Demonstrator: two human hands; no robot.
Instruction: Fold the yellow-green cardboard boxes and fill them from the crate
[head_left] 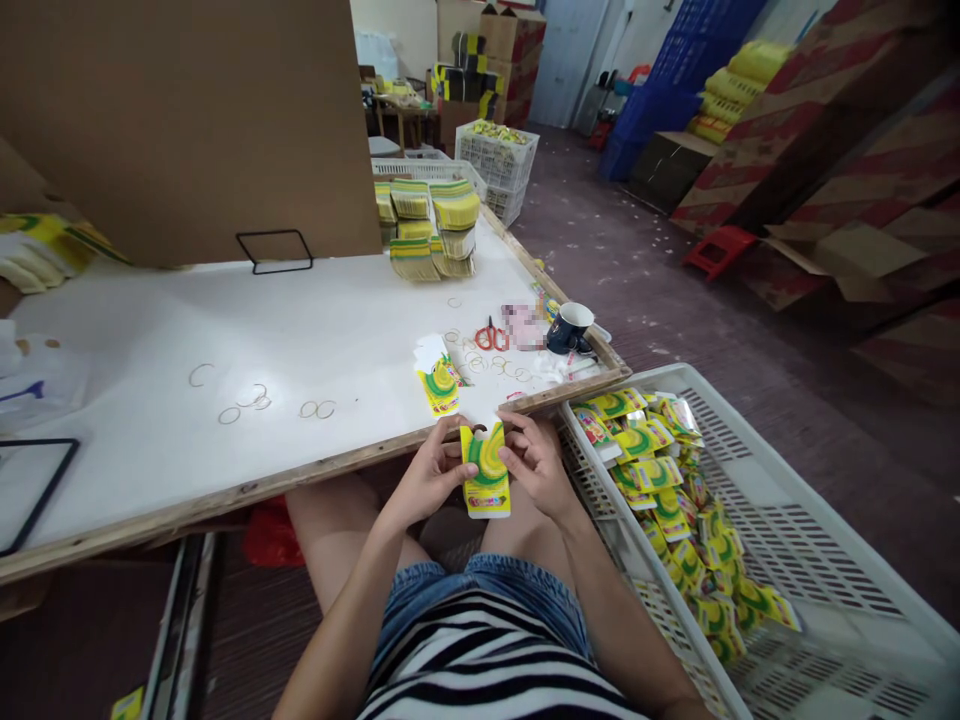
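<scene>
My left hand (433, 473) and my right hand (534, 462) both grip a small stack of yellow and green packets (487, 478) just below the front edge of the white table (225, 340), above my knees. The fingers of both hands are curled round the stack's upper part. A second small pile of the same packets (439, 378) lies on the table just beyond my hands. Loose rubber bands (255, 400) are scattered over the tabletop.
A white plastic crate (772, 520) holding several loose packets (675, 500) stands at my right. Red scissors (491, 337) and a dark mug (570, 328) sit near the table's right corner. Bundled packet stacks (431, 230) stand at the back. A cardboard sheet (187, 120) leans behind the table.
</scene>
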